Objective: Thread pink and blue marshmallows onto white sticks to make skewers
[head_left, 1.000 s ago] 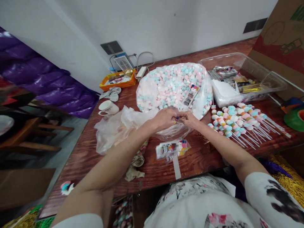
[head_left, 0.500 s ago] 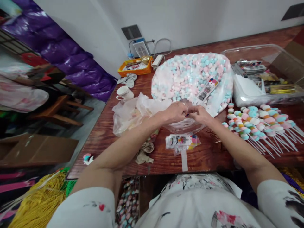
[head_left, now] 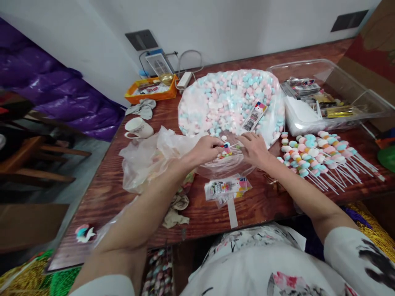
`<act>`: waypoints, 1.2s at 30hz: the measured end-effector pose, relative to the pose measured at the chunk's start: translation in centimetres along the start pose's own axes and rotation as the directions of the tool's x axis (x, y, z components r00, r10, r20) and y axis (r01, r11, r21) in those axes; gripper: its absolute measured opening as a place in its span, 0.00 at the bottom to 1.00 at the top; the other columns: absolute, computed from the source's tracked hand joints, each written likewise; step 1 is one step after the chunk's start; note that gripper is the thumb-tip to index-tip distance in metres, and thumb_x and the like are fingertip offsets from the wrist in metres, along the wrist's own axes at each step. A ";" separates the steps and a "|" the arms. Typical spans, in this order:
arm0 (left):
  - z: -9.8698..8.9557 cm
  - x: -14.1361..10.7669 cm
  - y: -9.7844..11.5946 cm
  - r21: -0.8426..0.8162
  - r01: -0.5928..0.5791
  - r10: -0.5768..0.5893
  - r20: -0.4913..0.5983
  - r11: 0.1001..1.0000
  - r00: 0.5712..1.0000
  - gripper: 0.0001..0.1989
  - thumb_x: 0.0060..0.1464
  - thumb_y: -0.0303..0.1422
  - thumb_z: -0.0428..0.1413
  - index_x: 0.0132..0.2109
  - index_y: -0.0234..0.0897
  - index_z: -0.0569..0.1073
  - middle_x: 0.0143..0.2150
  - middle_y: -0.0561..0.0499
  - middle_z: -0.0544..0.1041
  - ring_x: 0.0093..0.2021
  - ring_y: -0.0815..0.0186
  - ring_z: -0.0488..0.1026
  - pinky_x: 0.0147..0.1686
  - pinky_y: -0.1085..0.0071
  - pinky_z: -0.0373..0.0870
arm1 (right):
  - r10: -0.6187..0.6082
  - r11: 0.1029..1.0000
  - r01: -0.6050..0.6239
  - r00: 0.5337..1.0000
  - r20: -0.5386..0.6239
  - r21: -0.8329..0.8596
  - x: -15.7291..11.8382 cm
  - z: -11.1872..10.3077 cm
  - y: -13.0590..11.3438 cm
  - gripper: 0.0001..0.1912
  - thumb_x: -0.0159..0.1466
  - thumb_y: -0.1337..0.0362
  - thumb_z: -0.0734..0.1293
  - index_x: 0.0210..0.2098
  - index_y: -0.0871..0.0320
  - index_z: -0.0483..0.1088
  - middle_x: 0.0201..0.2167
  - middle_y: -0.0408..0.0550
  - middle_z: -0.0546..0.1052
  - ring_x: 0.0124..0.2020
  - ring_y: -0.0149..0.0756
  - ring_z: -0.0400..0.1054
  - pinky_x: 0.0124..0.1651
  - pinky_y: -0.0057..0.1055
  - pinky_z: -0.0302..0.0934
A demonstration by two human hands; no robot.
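Note:
My left hand (head_left: 207,150) is over the near mouth of a large clear bag of pastel marshmallows (head_left: 212,98), fingers bent together beside a small red, blue and white piece (head_left: 226,145); what they grip is hard to make out. Facing it, my right hand (head_left: 254,149) curls its fingers at the end of a thin white stick (head_left: 234,145) that points toward the left hand. Small colourful bits show below, in the crumpled plastic. Nearer me lies a stack of printed plastic sleeves (head_left: 226,187). Finished-looking marshmallow skewers (head_left: 317,154) with white sticks lie to the right.
A clear plastic bin (head_left: 333,111) holds packets and white sticks at the back right. On the left are a white mug (head_left: 138,128), an orange tray (head_left: 151,95), a crumpled translucent bag (head_left: 148,160) and beige gloves (head_left: 175,211). A small marshmallow piece (head_left: 84,233) lies near the left edge.
My hands were close together and have moved apart, uncovering the stick and coloured piece between them. The view has turned right, so the table things appear farther left.

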State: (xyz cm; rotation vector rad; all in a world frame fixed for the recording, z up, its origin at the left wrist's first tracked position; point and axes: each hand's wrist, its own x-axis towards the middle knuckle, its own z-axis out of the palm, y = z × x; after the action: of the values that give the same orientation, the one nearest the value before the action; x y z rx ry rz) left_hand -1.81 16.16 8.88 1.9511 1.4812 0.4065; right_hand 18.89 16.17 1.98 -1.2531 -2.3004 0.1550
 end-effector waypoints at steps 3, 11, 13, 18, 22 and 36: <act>1.3 -2.5 -0.1 -0.483 0.203 -0.195 0.067 0.852 0.978 0.16 0.47 0.41 0.61 0.37 0.31 0.79 0.22 0.53 0.74 0.17 0.74 0.63 0.15 0.79 0.58 | -0.010 0.928 0.112 0.961 -0.276 0.356 -2.8 -0.8 -1.3 0.21 0.62 0.67 0.63 0.55 0.54 0.66 0.53 0.55 0.70 0.49 0.44 0.66 0.50 0.43 0.62; 9.9 -8.2 1.7 -0.887 0.130 -0.280 0.001 0.442 0.960 0.20 0.42 0.46 0.65 0.30 0.31 0.75 0.18 0.55 0.71 0.15 0.77 0.62 0.13 0.81 0.56 | 0.369 0.447 -0.050 0.920 -0.133 0.893 -7.7 -0.2 -5.6 0.06 0.59 0.63 0.70 0.35 0.56 0.71 0.30 0.42 0.73 0.29 0.30 0.66 0.33 0.28 0.61; 11.1 -9.2 1.9 -0.884 0.104 -0.246 -0.013 0.456 0.969 0.20 0.45 0.46 0.64 0.30 0.31 0.75 0.20 0.55 0.71 0.16 0.78 0.61 0.15 0.82 0.56 | 0.274 0.526 -0.043 0.954 -0.121 0.850 -8.3 -0.5 -6.1 0.08 0.60 0.66 0.67 0.25 0.58 0.68 0.23 0.40 0.69 0.26 0.29 0.62 0.31 0.28 0.58; 11.1 -10.8 1.1 -0.862 0.195 -0.110 0.163 0.467 0.981 0.20 0.49 0.47 0.62 0.32 0.32 0.74 0.24 0.55 0.71 0.19 0.79 0.61 0.17 0.82 0.55 | 0.077 0.745 0.083 0.975 -0.209 0.662 -8.7 -0.7 -6.5 0.09 0.60 0.72 0.61 0.25 0.57 0.65 0.23 0.41 0.66 0.26 0.30 0.61 0.32 0.29 0.55; 10.4 -11.1 -0.2 -0.846 0.312 -0.033 0.331 0.432 0.943 0.20 0.47 0.46 0.64 0.33 0.30 0.74 0.28 0.49 0.76 0.25 0.73 0.70 0.21 0.80 0.61 | -0.027 0.815 0.157 0.972 -0.234 0.558 -8.8 -0.3 -6.3 0.09 0.61 0.72 0.60 0.26 0.57 0.66 0.23 0.43 0.68 0.27 0.32 0.62 0.32 0.30 0.57; 10.9 -12.4 -3.0 -0.724 0.478 0.240 0.645 0.498 0.726 0.18 0.52 0.45 0.60 0.31 0.32 0.70 0.27 0.49 0.73 0.26 0.69 0.71 0.30 0.72 0.68 | -0.682 0.730 0.681 0.731 -0.006 0.055 -11.4 -0.9 -4.7 0.09 0.68 0.69 0.60 0.44 0.55 0.70 0.32 0.43 0.77 0.46 0.37 0.66 0.53 0.47 0.48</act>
State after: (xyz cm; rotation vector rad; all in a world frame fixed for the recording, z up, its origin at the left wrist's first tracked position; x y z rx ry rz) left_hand -1.41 1.58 0.49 0.9251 0.6473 0.2273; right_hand 20.82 4.10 0.01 -0.3015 -2.5876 -0.0400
